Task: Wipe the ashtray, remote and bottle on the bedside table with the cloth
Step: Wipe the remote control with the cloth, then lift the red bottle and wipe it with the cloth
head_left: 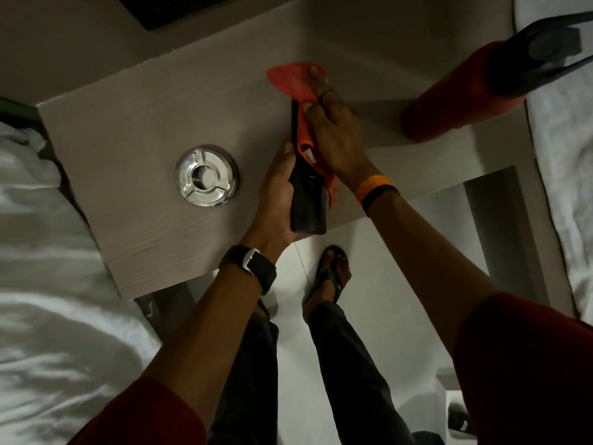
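My left hand (276, 194) grips the lower half of a black remote (308, 200) held just above the bedside table (134, 130). My right hand (333, 130) presses an orange-red cloth (290, 80) against the remote's upper half, which the cloth and fingers hide. A shiny round metal ashtray (207, 175) sits on the table to the left of my hands. A red bottle (449, 104) with a dark lid and handle stands at the table's far right corner.
White bedding (41, 284) lies along the table's left side, and more bedding (558, 123) lies to the right. A dark panel (179, 8) is on the wall behind. My sandalled feet (330, 274) stand on the pale floor below the table's front edge.
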Demonstrator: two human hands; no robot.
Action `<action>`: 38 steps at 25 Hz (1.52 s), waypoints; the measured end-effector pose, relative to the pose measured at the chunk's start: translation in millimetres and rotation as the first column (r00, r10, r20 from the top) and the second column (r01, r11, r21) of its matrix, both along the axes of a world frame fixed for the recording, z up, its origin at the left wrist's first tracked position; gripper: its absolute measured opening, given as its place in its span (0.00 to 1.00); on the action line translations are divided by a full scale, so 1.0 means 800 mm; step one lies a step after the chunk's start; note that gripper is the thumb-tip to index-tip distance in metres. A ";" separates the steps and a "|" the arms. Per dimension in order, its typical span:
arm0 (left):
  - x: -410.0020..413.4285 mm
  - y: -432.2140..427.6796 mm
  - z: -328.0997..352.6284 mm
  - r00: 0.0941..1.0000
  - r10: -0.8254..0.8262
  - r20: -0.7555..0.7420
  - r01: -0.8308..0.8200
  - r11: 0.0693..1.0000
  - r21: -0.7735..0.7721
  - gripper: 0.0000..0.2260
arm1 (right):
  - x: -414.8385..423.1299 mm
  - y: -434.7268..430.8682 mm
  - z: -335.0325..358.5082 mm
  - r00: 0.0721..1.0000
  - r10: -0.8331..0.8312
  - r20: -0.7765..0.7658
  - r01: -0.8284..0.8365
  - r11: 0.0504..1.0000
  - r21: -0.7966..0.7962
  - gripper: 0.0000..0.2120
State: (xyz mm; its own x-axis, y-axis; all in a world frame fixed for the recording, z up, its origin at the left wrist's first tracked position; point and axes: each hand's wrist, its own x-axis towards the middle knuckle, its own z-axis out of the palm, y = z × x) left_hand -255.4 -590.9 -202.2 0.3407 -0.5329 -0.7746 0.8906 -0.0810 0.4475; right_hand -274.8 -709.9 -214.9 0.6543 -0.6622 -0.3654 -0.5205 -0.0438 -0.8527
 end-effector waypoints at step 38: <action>-0.067 -0.163 0.112 -0.190 -0.264 0.946 0.191 0.935 0.299 0.24 | -0.221 0.015 0.112 0.083 -0.988 0.131 0.844 0.139 0.518 0.07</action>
